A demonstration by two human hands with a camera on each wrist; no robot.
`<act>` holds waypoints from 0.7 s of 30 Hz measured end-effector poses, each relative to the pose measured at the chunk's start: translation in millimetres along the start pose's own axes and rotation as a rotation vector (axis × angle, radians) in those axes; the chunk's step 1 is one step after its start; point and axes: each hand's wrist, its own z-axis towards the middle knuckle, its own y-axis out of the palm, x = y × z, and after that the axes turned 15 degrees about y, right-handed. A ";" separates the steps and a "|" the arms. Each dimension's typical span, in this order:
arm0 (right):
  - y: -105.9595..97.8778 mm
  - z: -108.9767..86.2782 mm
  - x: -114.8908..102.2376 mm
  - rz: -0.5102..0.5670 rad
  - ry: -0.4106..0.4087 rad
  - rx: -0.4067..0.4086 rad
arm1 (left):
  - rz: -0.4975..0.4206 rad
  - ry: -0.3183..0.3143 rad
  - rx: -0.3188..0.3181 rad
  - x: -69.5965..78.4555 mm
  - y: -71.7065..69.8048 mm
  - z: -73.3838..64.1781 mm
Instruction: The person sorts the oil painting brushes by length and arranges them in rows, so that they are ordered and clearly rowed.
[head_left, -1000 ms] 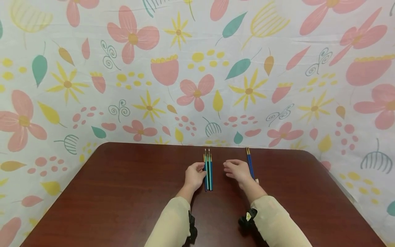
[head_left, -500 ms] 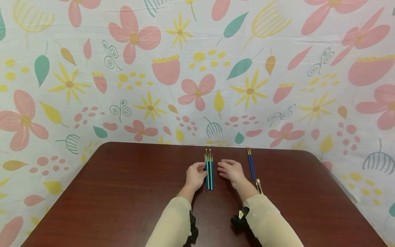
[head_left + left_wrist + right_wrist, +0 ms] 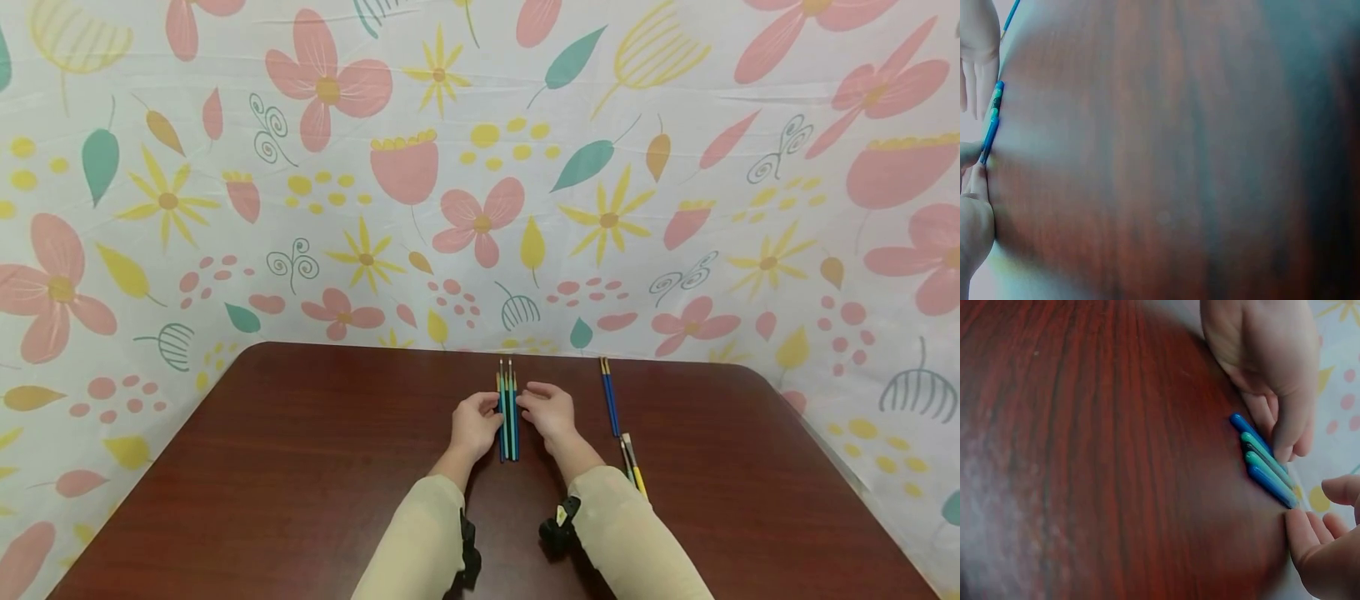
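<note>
A row of several slim paintbrushes (image 3: 507, 425), blue and light green, lies side by side on the table, bristles pointing away. Their handle ends show close up in the right wrist view. My left hand (image 3: 474, 425) is at the row's left side, its thumb and fingers pinching the outermost blue paintbrush (image 3: 1249, 429). On the other side my right hand (image 3: 551, 414) reaches in with fingers extended and thumb apart. Its fingertips are at the rightmost blue paintbrush (image 3: 1270, 485); whether they touch it is hard to tell.
Two dark blue paintbrushes (image 3: 610, 398) lie together to the right. Nearer, beside the right sleeve, are a yellow-handled flat paintbrush (image 3: 635, 467) and a green one (image 3: 627, 458), partly covered by the sleeve. The brown table (image 3: 300, 467) ends at a flower-patterned cloth (image 3: 480, 167).
My right hand has moved left from beside the two dark blue paintbrushes to the row's right side, uncovering the brushes near the sleeve. My left hand has stayed in place.
</note>
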 end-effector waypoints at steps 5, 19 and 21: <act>4.0 2.6 2.0 -0.059 -0.030 0.048 | -0.005 0.003 0.000 0.6 -0.4 -0.1; 14.6 7.3 2.4 -0.160 -0.033 0.171 | 0.006 0.055 0.011 -0.8 -1.2 0.5; 13.7 7.8 1.9 -0.119 -0.003 0.170 | 0.013 0.062 0.015 -0.7 0.2 0.0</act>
